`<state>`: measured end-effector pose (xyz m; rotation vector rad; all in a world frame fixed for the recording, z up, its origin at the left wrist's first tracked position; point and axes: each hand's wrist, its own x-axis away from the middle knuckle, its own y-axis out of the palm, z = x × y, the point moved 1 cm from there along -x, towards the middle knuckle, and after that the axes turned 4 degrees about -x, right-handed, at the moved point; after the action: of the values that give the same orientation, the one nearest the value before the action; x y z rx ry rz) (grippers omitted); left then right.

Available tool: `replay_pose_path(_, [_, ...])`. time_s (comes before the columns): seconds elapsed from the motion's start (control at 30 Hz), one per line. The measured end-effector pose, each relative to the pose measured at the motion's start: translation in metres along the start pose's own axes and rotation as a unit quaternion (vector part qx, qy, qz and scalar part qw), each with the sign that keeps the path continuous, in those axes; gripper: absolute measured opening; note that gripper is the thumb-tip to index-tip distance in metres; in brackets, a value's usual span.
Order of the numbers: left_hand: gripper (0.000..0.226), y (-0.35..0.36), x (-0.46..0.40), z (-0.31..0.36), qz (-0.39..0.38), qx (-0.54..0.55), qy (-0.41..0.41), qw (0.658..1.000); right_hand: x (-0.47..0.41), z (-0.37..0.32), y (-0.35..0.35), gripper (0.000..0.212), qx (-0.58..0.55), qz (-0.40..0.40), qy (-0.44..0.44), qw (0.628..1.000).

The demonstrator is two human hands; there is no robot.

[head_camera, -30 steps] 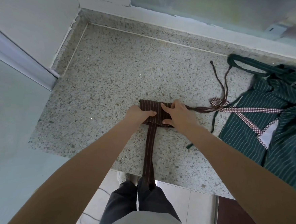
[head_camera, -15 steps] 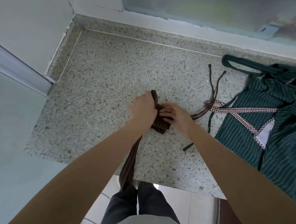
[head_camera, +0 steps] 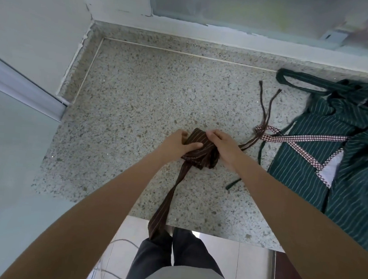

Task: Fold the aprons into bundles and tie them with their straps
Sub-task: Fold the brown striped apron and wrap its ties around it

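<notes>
A brown pinstriped apron bundle (head_camera: 200, 154) lies in the middle of the speckled stone counter (head_camera: 142, 106). My left hand (head_camera: 177, 143) grips its left side, thumb laid across the top. My right hand (head_camera: 224, 146) holds the right side with its fingers curled over the far end. A wide brown strap (head_camera: 165, 205) runs from the bundle toward me and hangs over the counter's front edge. Two thin brown ties (head_camera: 265, 114) trail off to the right and away.
A green pinstriped apron (head_camera: 337, 172) with a red-checked trim (head_camera: 305, 138) and a loop strap (head_camera: 302, 79) lies spread at the right. Walls close the counter at the back and left. Below the front edge are my legs and a tiled floor.
The bundle has been turned and bunched up between both hands. The wide strap now leaves the bundle's near left corner, twisted, and the thin ties have slid a little.
</notes>
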<state>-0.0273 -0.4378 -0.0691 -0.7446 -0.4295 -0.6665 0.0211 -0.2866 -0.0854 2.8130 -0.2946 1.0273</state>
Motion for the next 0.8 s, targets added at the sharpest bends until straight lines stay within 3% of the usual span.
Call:
replay_pose_path(0.2, [0.060, -0.001, -0.003, 0.012, -0.080, -0.020, -0.039, 0.996, 0.003, -0.005, 0.008, 0.022, -0.015, 0.034, -0.023, 0.999])
replay_pose_path(0.27, [0.061, -0.027, 0.010, 0.034, -0.037, -0.043, -0.003, 0.998, 0.018, -0.038, 0.017, 0.021, -0.009, 0.043, -0.071, 0.996])
replay_pose_path(0.4, [0.031, -0.043, 0.012, 0.046, 0.007, -0.026, 0.027, 0.999, 0.029, -0.061, 0.025, 0.010, 0.061, 0.046, -0.168, 0.983])
replay_pose_path(0.47, [0.015, -0.052, 0.018, 0.046, -0.009, -0.036, 0.046, 0.998, 0.035, -0.062, 0.023, 0.025, 0.129, 0.033, -0.201, 0.971])
replay_pose_path(0.57, [0.027, -0.082, 0.028, 0.056, -0.036, -0.050, 0.076, 0.995, 0.042, -0.077, 0.012, 0.063, 0.149, -0.086, -0.096, 0.980])
replay_pose_path(0.63, [0.048, -0.099, 0.034, 0.061, -0.023, -0.048, 0.096, 0.994, 0.047, -0.089, 0.015, 0.059, 0.151, -0.128, -0.072, 0.977])
replay_pose_path(0.7, [0.061, -0.107, 0.038, 0.063, 0.048, 0.023, 0.097, 0.994, 0.049, -0.103, 0.022, 0.045, 0.162, -0.087, -0.127, 0.975])
replay_pose_path(0.8, [0.055, -0.111, 0.046, 0.063, 0.108, 0.253, 0.056, 0.960, 0.054, -0.115, 0.033, 0.023, 0.124, -0.031, -0.181, 0.975])
